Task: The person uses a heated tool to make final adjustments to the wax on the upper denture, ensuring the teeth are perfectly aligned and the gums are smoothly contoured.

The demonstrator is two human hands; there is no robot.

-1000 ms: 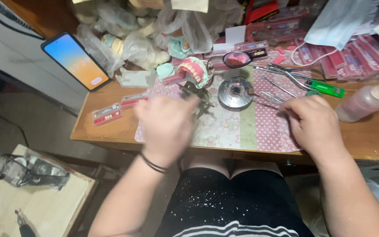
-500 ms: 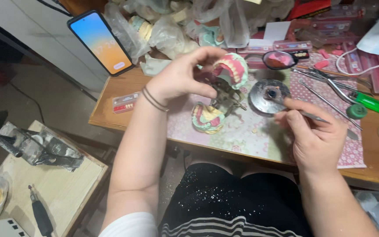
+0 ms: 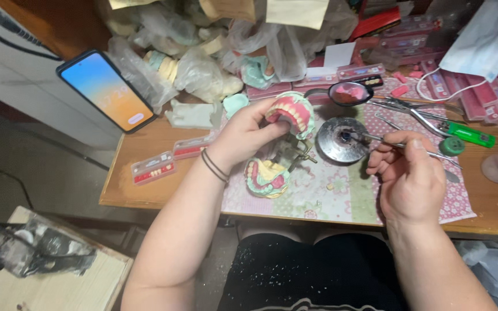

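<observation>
My left hand (image 3: 243, 135) grips the raised upper half of a hinged denture model (image 3: 290, 112), pink gums with white teeth showing. The lower half (image 3: 266, 177) rests open on a floral mat (image 3: 329, 196). My right hand (image 3: 410, 173) pinches a thin metal hand tool (image 3: 376, 138) whose tip reaches into a round metal dish (image 3: 341, 140) just right of the model. Both wrists hover over the front of the wooden table (image 3: 145, 190).
A lit phone (image 3: 106, 89) leans at the back left. Small red tooth strips (image 3: 153, 168) lie left of the mat. Pliers (image 3: 416, 109), a green lighter (image 3: 471, 134), a small mirror (image 3: 350, 92), plastic bags of casts (image 3: 203, 69) and red boxes (image 3: 404, 46) crowd the back.
My left hand has lifted the model's upper half open, and my right hand has taken the thin tool to the metal dish. The camera has moved closer.
</observation>
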